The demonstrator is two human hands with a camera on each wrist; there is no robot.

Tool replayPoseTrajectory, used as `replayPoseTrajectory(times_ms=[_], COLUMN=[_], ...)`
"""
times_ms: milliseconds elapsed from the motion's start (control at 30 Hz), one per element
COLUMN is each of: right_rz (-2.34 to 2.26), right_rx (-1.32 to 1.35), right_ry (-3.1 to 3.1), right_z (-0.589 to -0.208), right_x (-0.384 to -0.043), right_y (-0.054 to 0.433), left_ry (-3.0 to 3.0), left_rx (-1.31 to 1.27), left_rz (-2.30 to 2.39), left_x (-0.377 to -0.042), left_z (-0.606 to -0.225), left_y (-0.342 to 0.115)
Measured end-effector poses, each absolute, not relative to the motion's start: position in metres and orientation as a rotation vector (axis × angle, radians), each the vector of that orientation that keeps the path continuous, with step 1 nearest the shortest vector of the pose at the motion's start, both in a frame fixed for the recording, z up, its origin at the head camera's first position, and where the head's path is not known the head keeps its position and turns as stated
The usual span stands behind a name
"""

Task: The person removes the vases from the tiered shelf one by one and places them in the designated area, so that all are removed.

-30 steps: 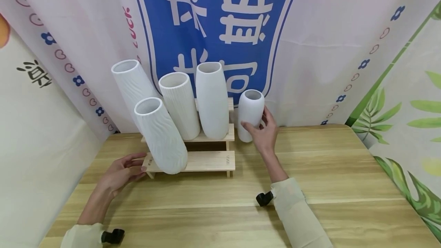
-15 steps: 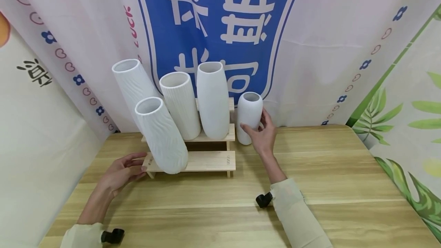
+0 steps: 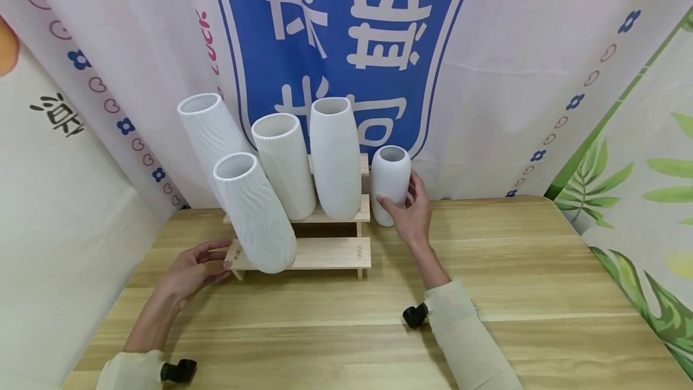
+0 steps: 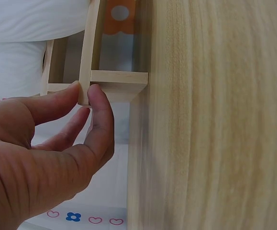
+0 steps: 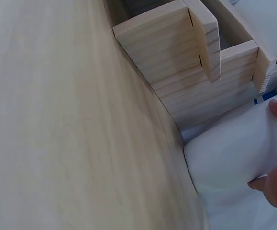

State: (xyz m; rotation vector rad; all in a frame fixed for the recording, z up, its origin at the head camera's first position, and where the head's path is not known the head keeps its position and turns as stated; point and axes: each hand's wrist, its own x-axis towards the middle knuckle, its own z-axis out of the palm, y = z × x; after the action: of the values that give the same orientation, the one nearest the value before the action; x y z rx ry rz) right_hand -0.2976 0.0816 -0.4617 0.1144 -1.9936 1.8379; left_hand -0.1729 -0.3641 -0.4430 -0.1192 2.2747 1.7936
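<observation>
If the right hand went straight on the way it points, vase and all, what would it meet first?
With the small white vase in its grip, the right hand would probably meet the printed curtain behind first, though the vase might graze the wooden tiered stand on its left; depth is unclear.

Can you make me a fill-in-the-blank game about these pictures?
The left hand pinches the pale wooden stepped stand at its ____ (left/right) end.
The right hand grips a short, smooth white vase; counting it, ____ white vases show.
The big white-bordered panel on the hanging white cloth is coloured ____.

Missing words: left; five; blue.
</observation>
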Motion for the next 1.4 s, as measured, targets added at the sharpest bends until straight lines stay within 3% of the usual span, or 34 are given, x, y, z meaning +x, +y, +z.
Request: replayPoseTrajectory(times_ms=[367, 767, 1400], right_rz=[1.739, 1.627, 1.707], right_rx=[0.042, -0.011, 0.199], right_ry=[-2.104, -1.989, -1.928], right_z=[-0.444, -0.401, -0.382], right_x=[-0.287, -0.261, -0.221], right_y=[0.086, 0.088, 0.058], left_ry=[2.280, 2.294, 2.282], left_rx=[-0.114, -0.129, -0.128], left_rz=[1.789, 1.773, 1.791], left_x=[-0.174, -0.174, -0.174], left_z=[-0.444, -0.443, -0.444], left_y=[-0.364, -0.362, -0.363])
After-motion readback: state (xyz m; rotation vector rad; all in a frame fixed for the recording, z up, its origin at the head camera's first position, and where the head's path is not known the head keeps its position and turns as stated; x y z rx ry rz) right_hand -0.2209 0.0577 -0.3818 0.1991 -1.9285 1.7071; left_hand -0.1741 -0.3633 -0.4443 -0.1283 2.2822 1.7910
